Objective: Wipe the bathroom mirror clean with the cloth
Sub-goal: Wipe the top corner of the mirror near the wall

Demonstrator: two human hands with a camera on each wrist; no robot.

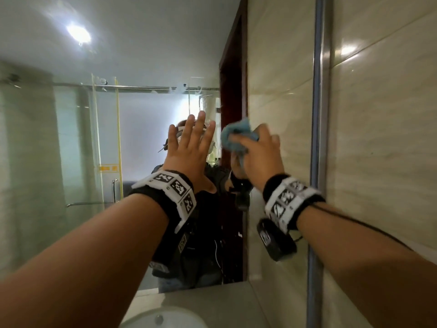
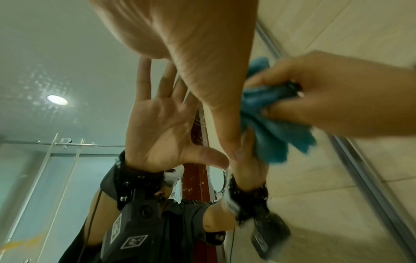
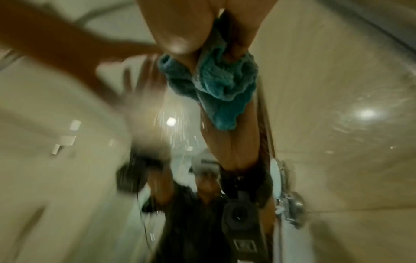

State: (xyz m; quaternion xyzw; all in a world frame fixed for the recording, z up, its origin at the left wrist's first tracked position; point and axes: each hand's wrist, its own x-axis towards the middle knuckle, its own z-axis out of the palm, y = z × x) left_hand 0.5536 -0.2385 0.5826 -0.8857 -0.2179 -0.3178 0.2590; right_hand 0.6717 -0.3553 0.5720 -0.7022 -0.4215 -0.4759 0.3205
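The bathroom mirror (image 1: 71, 138) fills the left and middle of the head view and reflects a glass shower and the person. My left hand (image 1: 191, 143) lies flat on the glass with its fingers spread and straight. In the left wrist view the left hand (image 2: 202, 53) meets its own reflection at the thumb tip. Just to its right, my right hand (image 1: 257, 150) grips a bunched blue cloth (image 1: 234, 136) against the mirror near its right side. The cloth (image 2: 276, 128) bulges out of the right hand (image 2: 337, 99). The right wrist view is blurred and shows the cloth (image 3: 223, 85) under the curled fingers (image 3: 180, 26).
A metal frame strip (image 1: 319, 114) runs down the mirror's right edge, with a beige tiled wall (image 1: 378, 138) beyond it. Below lie a grey counter (image 1: 212, 304) and a white basin (image 1: 160, 318). Small water spots dot the glass (image 2: 56, 62).
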